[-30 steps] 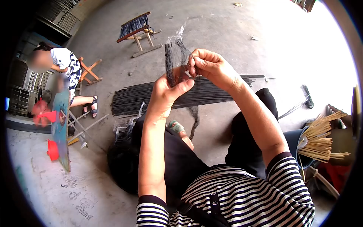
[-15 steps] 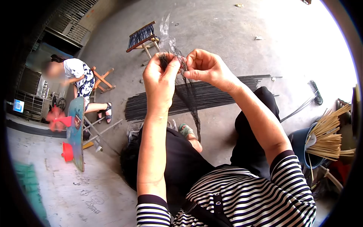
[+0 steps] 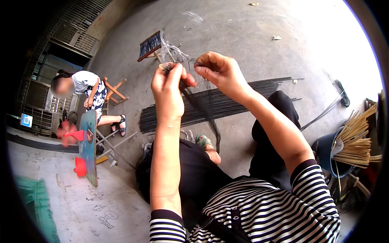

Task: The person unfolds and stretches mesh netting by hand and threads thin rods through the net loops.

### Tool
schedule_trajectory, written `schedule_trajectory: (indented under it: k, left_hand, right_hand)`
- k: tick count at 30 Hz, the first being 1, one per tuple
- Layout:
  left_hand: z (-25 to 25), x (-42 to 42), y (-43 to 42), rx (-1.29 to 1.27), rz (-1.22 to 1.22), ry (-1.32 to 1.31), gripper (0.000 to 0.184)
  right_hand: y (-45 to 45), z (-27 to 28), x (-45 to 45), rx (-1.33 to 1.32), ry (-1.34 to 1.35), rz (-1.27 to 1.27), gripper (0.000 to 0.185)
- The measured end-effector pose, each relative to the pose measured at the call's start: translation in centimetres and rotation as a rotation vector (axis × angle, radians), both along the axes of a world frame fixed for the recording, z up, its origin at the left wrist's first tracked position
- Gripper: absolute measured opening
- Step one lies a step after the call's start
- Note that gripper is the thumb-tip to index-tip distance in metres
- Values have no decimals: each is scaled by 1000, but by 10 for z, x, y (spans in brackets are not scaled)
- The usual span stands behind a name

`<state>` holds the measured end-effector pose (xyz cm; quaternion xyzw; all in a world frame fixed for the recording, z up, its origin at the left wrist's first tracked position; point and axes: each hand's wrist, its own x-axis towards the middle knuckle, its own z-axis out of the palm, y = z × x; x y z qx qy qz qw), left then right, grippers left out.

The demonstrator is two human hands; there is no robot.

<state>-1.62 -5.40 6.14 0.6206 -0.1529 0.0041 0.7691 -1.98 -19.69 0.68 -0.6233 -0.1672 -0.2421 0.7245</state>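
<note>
My left hand (image 3: 169, 95) is raised in front of me, its fingers closed round a bundle of fine black strands (image 3: 204, 111). The loose tail of the bundle hangs toward my sandalled foot. Level with it, my right hand (image 3: 222, 73) pinches a few thin dark strands (image 3: 196, 63) between thumb and forefinger. Beyond my fingertips, wispy clear, plastic-like material (image 3: 175, 52) stretches toward a folding stool; whether it is joined to the strands I cannot tell.
A pile of long black rods (image 3: 243, 97) lies on the concrete floor. The folding stool (image 3: 150, 45) stands beyond my hands. A blue bucket (image 3: 324, 150) of pale sticks (image 3: 356, 141) is at right. On the left, a person (image 3: 87, 87) sits by a blue-green board (image 3: 88, 146).
My right hand has drawn slightly away from the left, with strands in its pinch. The clear material now slants toward the stool. The seated person's arm has lowered; the view has shifted slightly.
</note>
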Motion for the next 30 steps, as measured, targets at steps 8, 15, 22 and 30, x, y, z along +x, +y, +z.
schedule_trajectory:
  k: [8, 15, 22, 30]
  left_hand:
    - [8, -2, 13, 162, -198, 147, 32]
    - [6, 2, 11, 34, -31, -12, 13]
    - [9, -2, 12, 14, -207, 121, 9]
    - [5, -3, 9, 454, 21, -65, 11]
  right_hand:
    - [-17, 3, 3, 144, 249, 323, 23]
    - [-15, -5, 11, 92, 190, 221, 24]
    - [-11, -7, 13, 106, 195, 155, 17]
    - [-2, -6, 6, -443, -203, -352, 6]
